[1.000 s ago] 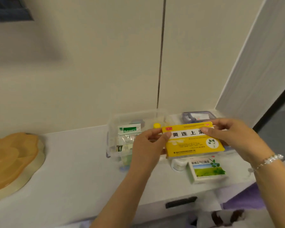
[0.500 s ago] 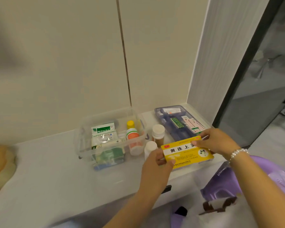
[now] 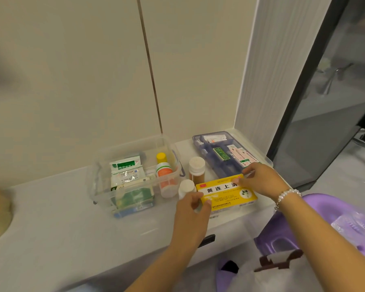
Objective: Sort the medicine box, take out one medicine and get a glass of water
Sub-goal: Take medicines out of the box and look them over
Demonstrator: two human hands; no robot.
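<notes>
Head view: both hands hold the yellow medicine carton (image 3: 227, 193) just right of the clear medicine box (image 3: 105, 163), low over the front edge of the white desk (image 3: 51, 218). Left hand (image 3: 193, 209) pinches the carton's left end between thumb and fingers; right hand (image 3: 259, 179) grasps its upper right edge, so each grip is closed on the carton. Judged step: taking out one medicine, the carton being the one picked; sorting seems partly done and no glass is visible. Next move likely calls for setting the carton flat on the desk, clear of the two white-capped bottles (image 3: 196, 167) just right of the box. Materials: carton is thin printed card, flat and rectangular, light. Box is transparent rigid plastic with rounded corners, holding foil sachets and a yellow-capped bottle (image 3: 163, 169). Further right of the box lies a flat bluish translucent tray (image 3: 223, 157) with small packs.
</notes>
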